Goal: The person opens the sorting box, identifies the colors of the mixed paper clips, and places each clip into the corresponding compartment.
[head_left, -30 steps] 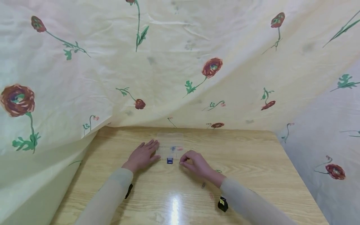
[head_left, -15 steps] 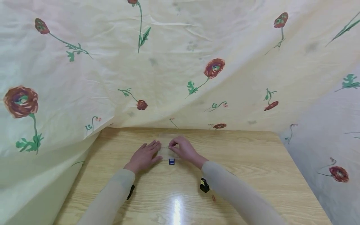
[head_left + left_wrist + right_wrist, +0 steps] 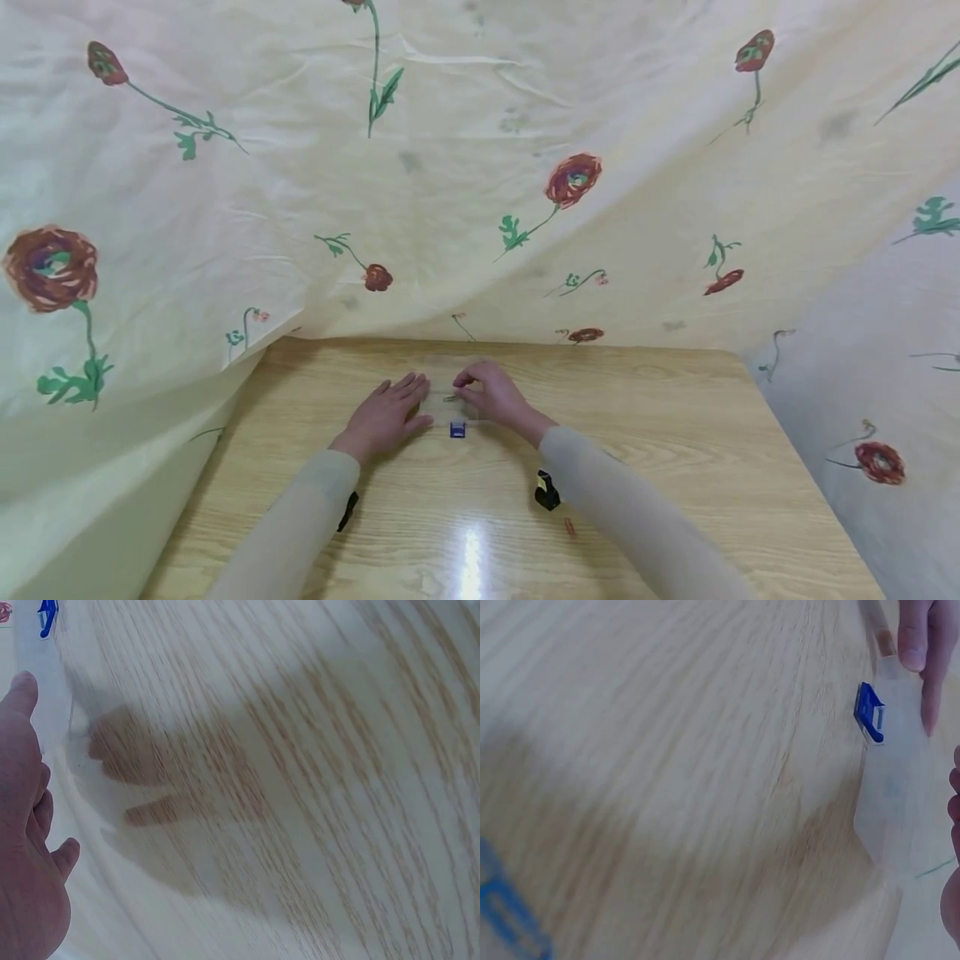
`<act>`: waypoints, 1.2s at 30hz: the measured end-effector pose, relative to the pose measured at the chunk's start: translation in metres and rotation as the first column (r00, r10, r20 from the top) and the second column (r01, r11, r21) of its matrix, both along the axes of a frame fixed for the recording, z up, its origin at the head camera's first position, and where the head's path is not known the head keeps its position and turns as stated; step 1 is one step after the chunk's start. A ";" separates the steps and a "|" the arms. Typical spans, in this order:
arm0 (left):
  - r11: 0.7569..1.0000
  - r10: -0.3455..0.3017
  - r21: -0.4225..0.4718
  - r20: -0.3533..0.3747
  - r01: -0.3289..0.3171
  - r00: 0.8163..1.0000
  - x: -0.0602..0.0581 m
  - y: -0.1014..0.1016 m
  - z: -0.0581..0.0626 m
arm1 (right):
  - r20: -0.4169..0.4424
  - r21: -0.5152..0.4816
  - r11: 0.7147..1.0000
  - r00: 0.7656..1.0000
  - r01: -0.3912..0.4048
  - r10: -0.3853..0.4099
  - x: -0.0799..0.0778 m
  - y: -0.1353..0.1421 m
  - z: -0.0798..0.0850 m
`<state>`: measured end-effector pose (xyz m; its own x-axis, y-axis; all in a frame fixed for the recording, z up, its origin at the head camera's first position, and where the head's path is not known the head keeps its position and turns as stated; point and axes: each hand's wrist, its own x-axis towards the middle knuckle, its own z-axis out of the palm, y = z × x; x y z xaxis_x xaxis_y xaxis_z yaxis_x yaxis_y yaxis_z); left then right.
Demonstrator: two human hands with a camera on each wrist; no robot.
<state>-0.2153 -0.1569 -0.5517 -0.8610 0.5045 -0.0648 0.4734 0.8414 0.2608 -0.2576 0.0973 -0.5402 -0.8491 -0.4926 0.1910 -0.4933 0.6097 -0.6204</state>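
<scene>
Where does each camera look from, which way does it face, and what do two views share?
Head: worn on the head, facing forward and down at table, box and flowered cloth; left grip, right grip and both sleeves show.
Left wrist: on that wrist, facing mostly table; left grip along the left edge, clasp at top left.
Right wrist: on that wrist, facing table and box; right grip cut off at the right edge, left grip above.
Shared: head and right wrist show box, clasp and both grips.
</scene>
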 end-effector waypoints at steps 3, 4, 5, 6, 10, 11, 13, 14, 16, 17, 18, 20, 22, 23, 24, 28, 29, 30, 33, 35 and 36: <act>1.000 0.002 0.005 0.000 -0.002 1.000 0.001 0.000 0.001 | 0.005 -0.037 0.999 1.000 -0.005 0.005 0.007 0.011 0.000; 1.000 0.002 0.003 -0.004 -0.002 1.000 0.001 0.000 0.001 | 0.011 -0.051 0.999 1.000 -0.006 0.007 0.011 0.015 0.001; 1.000 0.002 0.003 -0.005 -0.002 1.000 0.001 -0.001 0.001 | 0.012 -0.061 0.998 1.000 -0.008 0.008 0.014 0.019 0.001; 1.000 0.002 0.002 -0.006 -0.002 1.000 0.001 -0.001 0.001 | 0.011 -0.070 0.997 1.000 -0.011 0.011 0.017 0.024 0.001; 1.000 0.001 -0.019 -0.011 -0.001 1.000 0.001 -0.001 -0.001 | 0.012 -0.102 0.994 0.999 -0.030 0.032 0.032 0.041 0.000; 1.000 0.000 -0.021 -0.011 0.000 1.000 0.001 -0.001 -0.001 | 0.006 -0.109 0.993 0.999 -0.039 0.040 0.036 0.045 0.000; 1.000 -0.003 -0.027 -0.012 0.003 1.000 0.001 -0.001 -0.003 | 0.008 -0.125 0.991 0.999 -0.052 0.054 0.044 0.054 -0.001; 1.000 -0.003 -0.029 -0.011 0.002 1.000 0.001 -0.001 -0.003 | 0.009 -0.130 0.990 0.998 -0.054 0.056 0.048 0.058 -0.001; 1.000 -0.003 -0.024 -0.015 0.003 1.000 0.001 -0.001 -0.005 | 0.003 -0.129 0.990 0.998 -0.059 0.060 0.056 0.067 0.000; 1.000 -0.004 -0.021 -0.015 0.003 1.000 0.001 -0.001 -0.005 | 0.000 -0.128 0.990 0.998 -0.061 0.062 0.060 0.071 0.000; 1.000 -0.004 -0.017 -0.016 0.004 1.000 0.001 -0.001 -0.006 | -0.003 -0.128 0.990 0.998 -0.062 0.062 0.064 0.075 -0.001; 1.000 -0.001 -0.016 -0.017 0.001 1.000 0.002 -0.001 -0.006 | -0.015 -0.125 0.990 0.998 -0.062 0.061 0.072 0.084 -0.002; 1.000 -0.002 -0.015 -0.016 0.002 1.000 0.002 -0.002 -0.005 | -0.032 -0.123 0.990 0.997 -0.067 0.063 0.078 0.093 -0.004; 1.000 -0.003 -0.018 -0.017 0.003 1.000 0.002 -0.002 -0.005 | -0.033 -0.128 0.989 0.997 -0.068 0.065 0.082 0.096 -0.006; 1.000 -0.002 -0.016 -0.017 0.002 1.000 0.003 -0.002 -0.004 | -0.036 -0.130 0.989 0.997 -0.069 0.065 0.085 0.100 -0.007; 1.000 -0.003 -0.019 -0.015 0.003 1.000 0.003 -0.001 -0.002 | -0.020 -0.121 0.991 0.998 -0.063 0.060 0.097 0.115 -0.011; 1.000 -0.003 -0.018 -0.015 0.003 1.000 0.003 -0.001 -0.001 | -0.012 -0.118 0.991 0.998 -0.060 0.059 0.100 0.118 -0.012; 1.000 -0.003 -0.018 -0.014 0.003 1.000 0.003 0.000 -0.001 | -0.010 -0.113 0.992 0.998 -0.061 0.060 0.103 0.121 -0.013; 1.000 -0.004 -0.020 -0.013 0.004 1.000 0.002 0.001 0.001 | 0.002 -0.098 0.993 0.998 -0.061 0.062 0.111 0.131 -0.015; 1.000 -0.003 -0.022 -0.009 0.002 1.000 0.002 0.002 0.001 | 0.013 -0.091 0.994 0.998 -0.064 0.066 0.115 0.136 -0.017; 1.000 -0.003 -0.024 -0.009 0.002 1.000 0.002 0.002 0.001 | 0.015 -0.088 0.994 0.998 -0.067 0.068 0.117 0.138 -0.017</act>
